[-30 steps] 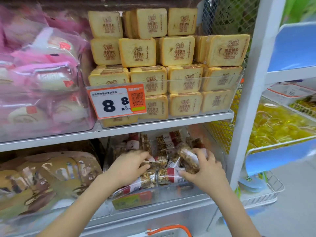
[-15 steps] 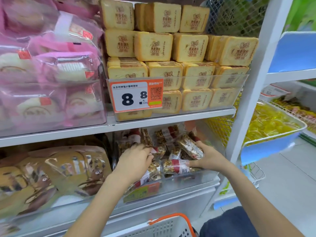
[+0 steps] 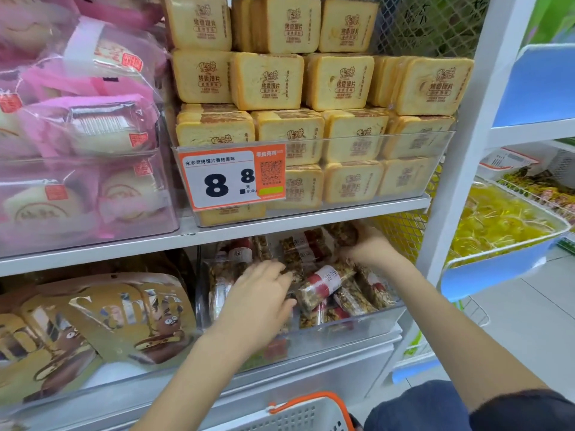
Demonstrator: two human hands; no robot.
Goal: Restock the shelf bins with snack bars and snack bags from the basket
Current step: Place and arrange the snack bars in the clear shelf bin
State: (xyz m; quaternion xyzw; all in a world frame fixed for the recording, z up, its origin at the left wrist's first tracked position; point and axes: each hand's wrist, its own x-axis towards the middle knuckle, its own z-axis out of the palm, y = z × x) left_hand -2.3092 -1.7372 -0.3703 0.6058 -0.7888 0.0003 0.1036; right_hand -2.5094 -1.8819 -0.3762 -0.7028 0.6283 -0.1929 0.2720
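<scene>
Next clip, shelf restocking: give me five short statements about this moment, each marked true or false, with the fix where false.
1. Both hands are inside the clear bin of snack bars on the lower shelf. True.
2. The price tag on the bin above reads 5.5. False: it reads 8.8.
3. The left hand is lifting a toast pack from the upper bin. False: it rests among the bars in the lower bin.
4. The right hand reaches toward the back right of the bar bin. True.
5. A white basket with an orange handle sits at the bottom edge of the view. True.
</scene>
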